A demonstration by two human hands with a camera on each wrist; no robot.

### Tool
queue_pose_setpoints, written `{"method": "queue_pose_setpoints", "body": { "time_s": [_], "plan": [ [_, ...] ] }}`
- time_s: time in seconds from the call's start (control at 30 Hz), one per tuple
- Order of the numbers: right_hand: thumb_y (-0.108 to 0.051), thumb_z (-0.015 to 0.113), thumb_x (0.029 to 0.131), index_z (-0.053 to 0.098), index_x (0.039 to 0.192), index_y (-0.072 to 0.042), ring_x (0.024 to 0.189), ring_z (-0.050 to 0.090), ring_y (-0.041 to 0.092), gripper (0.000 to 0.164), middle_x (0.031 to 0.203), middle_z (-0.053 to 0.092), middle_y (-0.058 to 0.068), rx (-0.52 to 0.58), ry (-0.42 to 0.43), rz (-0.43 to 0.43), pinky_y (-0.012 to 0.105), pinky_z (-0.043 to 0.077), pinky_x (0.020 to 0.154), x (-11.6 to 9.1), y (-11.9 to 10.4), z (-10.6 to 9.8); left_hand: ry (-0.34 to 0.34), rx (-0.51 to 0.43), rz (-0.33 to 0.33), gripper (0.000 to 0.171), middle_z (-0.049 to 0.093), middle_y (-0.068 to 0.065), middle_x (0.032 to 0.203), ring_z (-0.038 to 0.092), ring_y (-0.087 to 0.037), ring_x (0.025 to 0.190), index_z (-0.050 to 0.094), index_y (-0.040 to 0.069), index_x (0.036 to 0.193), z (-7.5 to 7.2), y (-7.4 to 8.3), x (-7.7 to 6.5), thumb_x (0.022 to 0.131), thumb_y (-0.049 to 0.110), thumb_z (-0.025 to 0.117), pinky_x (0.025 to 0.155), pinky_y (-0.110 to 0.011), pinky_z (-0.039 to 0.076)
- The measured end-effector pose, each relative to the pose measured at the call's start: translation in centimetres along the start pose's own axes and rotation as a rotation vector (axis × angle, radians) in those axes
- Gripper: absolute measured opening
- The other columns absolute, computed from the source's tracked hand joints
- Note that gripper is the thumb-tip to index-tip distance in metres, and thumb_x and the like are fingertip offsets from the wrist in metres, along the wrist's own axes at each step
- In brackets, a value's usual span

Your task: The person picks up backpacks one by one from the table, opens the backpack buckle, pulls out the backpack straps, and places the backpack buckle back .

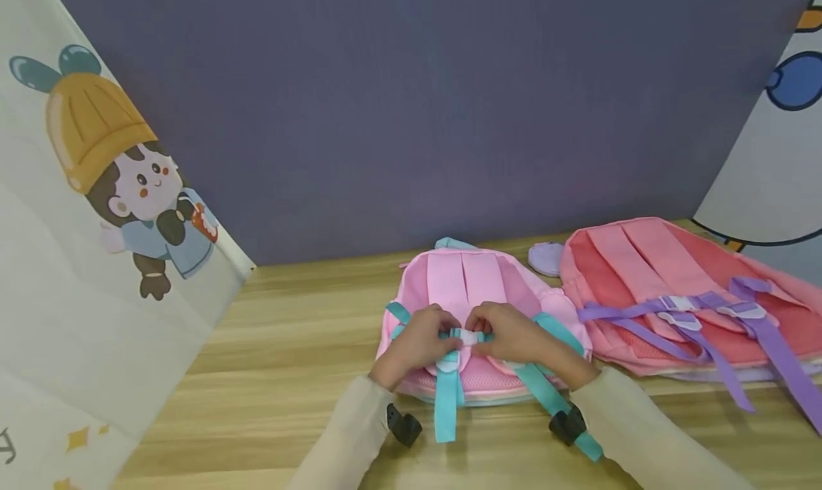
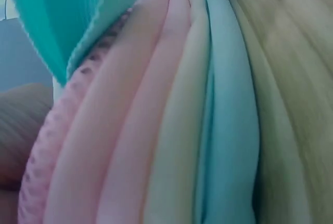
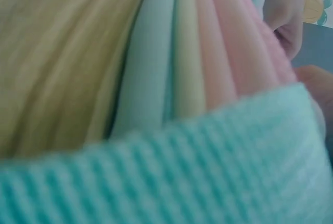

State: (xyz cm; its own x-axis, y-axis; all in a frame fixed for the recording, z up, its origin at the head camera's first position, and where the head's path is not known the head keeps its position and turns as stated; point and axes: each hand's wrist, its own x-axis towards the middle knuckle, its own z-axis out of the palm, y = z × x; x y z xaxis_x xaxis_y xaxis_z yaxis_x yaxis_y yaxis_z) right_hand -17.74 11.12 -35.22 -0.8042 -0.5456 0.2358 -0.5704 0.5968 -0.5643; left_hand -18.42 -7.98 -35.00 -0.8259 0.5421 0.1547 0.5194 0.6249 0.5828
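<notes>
A pink backpack (image 1: pixel 417 290) lies with its shoulder straps up, near the middle of the table. Across those straps runs a teal strap with a white buckle (image 1: pixel 469 337). My left hand (image 1: pixel 420 337) pinches the buckle's left end, thumb and fingers at the teal webbing. On the other side, my right hand (image 1: pixel 514 333) grips the right end with bent fingers. A loose teal strap (image 1: pixel 446 411) hangs toward the front below the left hand, and another teal strap (image 3: pixel 156 177) crosses close in front of the right wrist view. In the left wrist view the backpack's layered edge (image 2: pixel 130 130) fills the middle.
To the right lies a larger coral-pink backpack (image 1: pixel 578 262) with purple straps (image 1: pixel 780 361) trailing forward. A small lilac round piece (image 1: pixel 546 259) sits between the bags. Behind the wooden table (image 1: pixel 276 376) rises a dark panel (image 1: pixel 411 119); a printed wall (image 1: pixel 64 319) stands left.
</notes>
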Motion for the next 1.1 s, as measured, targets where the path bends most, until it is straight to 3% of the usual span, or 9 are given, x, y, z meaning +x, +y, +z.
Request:
{"method": "queue_pose_setpoints", "body": {
  "time_s": [0.4,0.7,0.93,1.1],
  "plan": [
    [-0.005,0.073,0.073,0.063,0.084,-0.01,0.071,0.05,0.009,0.015,0.075,0.056,-0.002,0.003,0.018,-0.039,0.023,0.044,0.066,1.2,0.6,-0.1,0.005,0.074,0.005,0.014,0.063,-0.006,0.087,0.057,-0.013,0.079,0.07,0.002,0.092,-1.0,-0.4,0.0,0.082,0.012,0.073,0.072,-0.021,0.047],
    [-0.01,0.075,0.074,0.062,0.083,-0.012,0.071,0.049,0.008,0.016,0.075,0.054,-0.004,-0.001,0.022,-0.024,0.022,0.044,0.066,1.1,0.9,-0.2,0.075,0.16,0.127,0.016,0.062,-0.005,0.083,0.056,-0.013,0.076,0.07,0.001,0.092,-0.6,-0.6,-0.1,0.083,0.014,0.073,0.072,-0.02,0.047],
    [-0.021,0.079,0.075,0.062,0.081,-0.013,0.067,0.047,0.005,0.019,0.073,0.054,-0.006,-0.01,0.037,-0.025,0.021,0.042,0.062,0.9,1.5,0.0,0.138,0.162,0.101,0.018,0.064,-0.004,0.083,0.058,-0.013,0.078,0.072,0.001,0.093,0.4,-0.6,-0.2,0.082,0.015,0.074,0.073,-0.02,0.048],
    [-0.017,0.078,0.076,0.061,0.082,-0.014,0.069,0.047,0.004,0.018,0.075,0.053,-0.007,0.019,0.024,-0.042,0.021,0.043,0.064,0.8,1.6,0.7,0.164,0.162,0.084,0.018,0.063,-0.003,0.083,0.058,-0.012,0.078,0.072,0.002,0.093,1.0,-1.0,-0.9,0.082,0.016,0.074,0.074,-0.02,0.048]
  ]
}}
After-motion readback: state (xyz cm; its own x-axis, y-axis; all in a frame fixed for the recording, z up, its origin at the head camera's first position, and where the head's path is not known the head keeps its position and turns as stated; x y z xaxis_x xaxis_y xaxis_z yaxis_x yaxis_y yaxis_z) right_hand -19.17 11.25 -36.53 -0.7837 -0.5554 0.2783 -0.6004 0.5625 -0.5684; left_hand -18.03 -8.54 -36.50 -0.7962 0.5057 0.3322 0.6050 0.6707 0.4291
